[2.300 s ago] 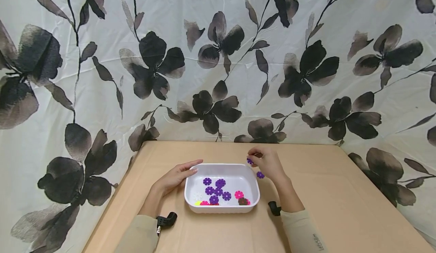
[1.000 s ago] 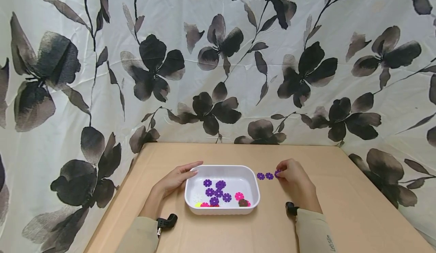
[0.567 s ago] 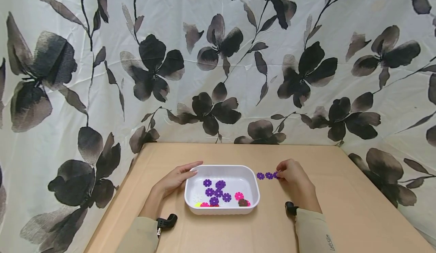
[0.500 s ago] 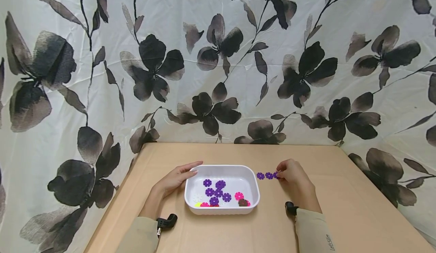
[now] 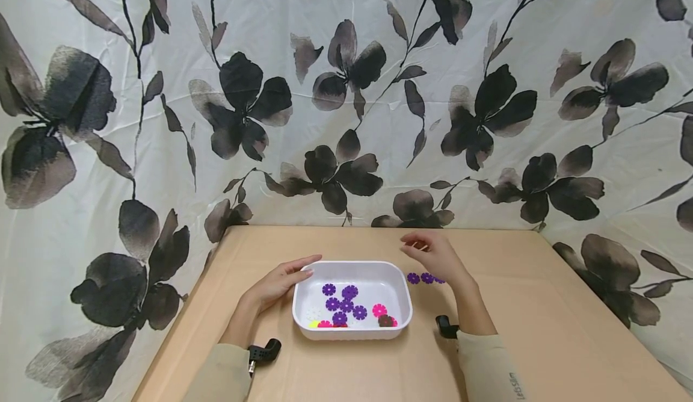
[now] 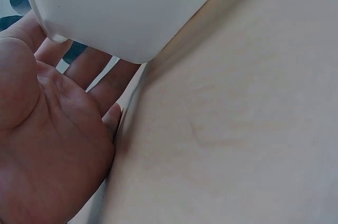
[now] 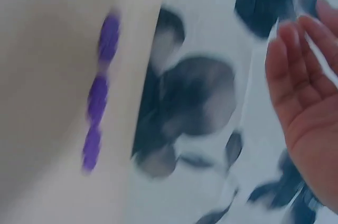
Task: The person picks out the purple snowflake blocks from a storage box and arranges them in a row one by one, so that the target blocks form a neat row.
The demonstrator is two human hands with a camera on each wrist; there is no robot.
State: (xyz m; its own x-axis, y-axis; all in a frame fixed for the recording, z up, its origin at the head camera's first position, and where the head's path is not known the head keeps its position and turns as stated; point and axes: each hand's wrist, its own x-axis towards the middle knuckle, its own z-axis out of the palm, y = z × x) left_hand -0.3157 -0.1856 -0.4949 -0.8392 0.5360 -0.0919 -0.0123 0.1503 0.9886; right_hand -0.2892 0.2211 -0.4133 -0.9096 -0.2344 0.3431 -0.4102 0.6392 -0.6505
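A white plastic tray (image 5: 352,333) stands mid-table with several purple flower-shaped discs (image 5: 346,306) in it. My left hand (image 5: 277,283) grips its left back corner, the thumb over the rim; in the left wrist view the fingers (image 6: 92,68) run along the outside of the wall. To the right of the tray, three purple discs (image 5: 414,278) lie in a line on the table; in the right wrist view this row (image 7: 97,100) looks joined edge to edge, though blurred. My right hand (image 5: 437,260) hovers above and behind the row, fingers loosely bent, nothing held.
Pink discs (image 5: 379,310), a brown one (image 5: 385,321) and a bit of yellow (image 5: 314,324) lie near the tray's front wall. A tan table (image 5: 541,330) reaches back to a floral cloth (image 5: 325,125). Black wrist cameras (image 5: 265,351) sit on both wrists.
My right hand set a third purple disc at the right end of the row, let go, and has moved up and left toward the tray. The left hand stays on the tray.
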